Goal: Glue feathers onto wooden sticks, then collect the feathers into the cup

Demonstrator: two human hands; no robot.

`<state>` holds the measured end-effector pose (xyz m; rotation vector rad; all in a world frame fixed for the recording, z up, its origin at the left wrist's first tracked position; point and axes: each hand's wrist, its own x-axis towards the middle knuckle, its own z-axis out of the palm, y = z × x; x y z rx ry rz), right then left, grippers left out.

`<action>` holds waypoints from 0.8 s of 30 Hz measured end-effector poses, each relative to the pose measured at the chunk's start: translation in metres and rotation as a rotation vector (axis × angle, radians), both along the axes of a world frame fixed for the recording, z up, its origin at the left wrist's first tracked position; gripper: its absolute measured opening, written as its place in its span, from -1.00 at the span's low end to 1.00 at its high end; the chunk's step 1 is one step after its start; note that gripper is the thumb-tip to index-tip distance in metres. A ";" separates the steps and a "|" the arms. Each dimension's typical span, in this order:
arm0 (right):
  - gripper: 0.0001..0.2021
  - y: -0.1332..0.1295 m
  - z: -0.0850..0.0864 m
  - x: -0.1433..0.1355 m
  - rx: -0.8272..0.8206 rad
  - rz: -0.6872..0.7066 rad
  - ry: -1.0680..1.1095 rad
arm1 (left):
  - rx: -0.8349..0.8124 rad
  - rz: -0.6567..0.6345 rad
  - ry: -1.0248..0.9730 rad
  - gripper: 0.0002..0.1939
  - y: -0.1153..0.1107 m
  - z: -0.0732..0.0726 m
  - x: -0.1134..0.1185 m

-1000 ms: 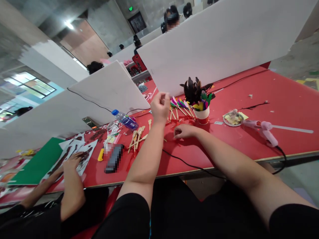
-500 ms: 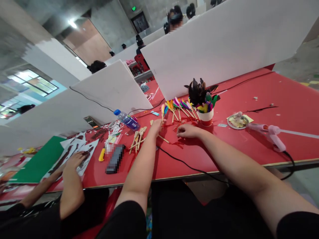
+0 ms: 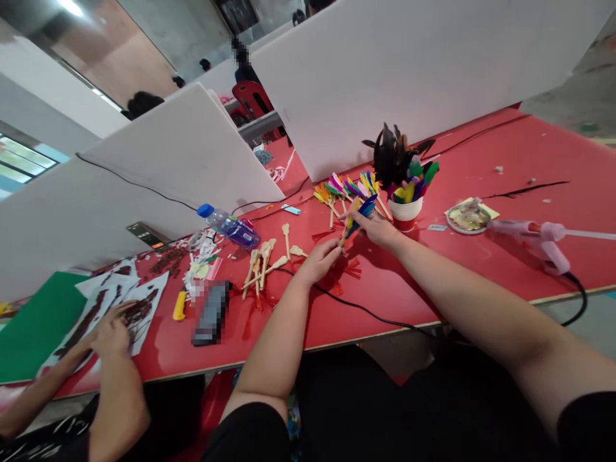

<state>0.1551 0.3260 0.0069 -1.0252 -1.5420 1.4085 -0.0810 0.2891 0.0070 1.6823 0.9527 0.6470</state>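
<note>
My left hand is closed on the stick of a feathered piece. Blue and yellow feathers rise from that stick, and my right hand pinches them with its fingertips. Just beyond, several finished-looking sticks with coloured feathers lie fanned on the red table. A white and red cup beside my right hand holds black feathers and coloured ones. Bare wooden sticks with pale, wide tips lie left of my left hand, with red tassels near them.
A pink glue gun and a round dish stand right. A black cable crosses the front. Left are a bottle, yellow cutter, dark device and a co-worker's hands. White panels stand behind.
My left hand has come back toward me and right with the feathered stick. My right hand has moved up to its feathers and closed on them. The view has shifted.
</note>
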 end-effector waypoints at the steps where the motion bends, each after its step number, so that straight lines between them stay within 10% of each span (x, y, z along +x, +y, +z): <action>1: -0.28 -0.002 0.001 -0.001 0.014 -0.017 0.026 | 0.047 0.019 0.039 -0.51 -0.002 0.001 -0.001; 7: -0.25 -0.015 0.010 -0.010 0.090 0.053 0.184 | 0.213 0.108 0.071 -0.55 -0.011 0.001 0.005; 24: -0.36 -0.049 0.035 -0.018 0.325 -0.092 0.120 | -0.018 0.053 -0.184 -0.28 -0.011 0.002 0.017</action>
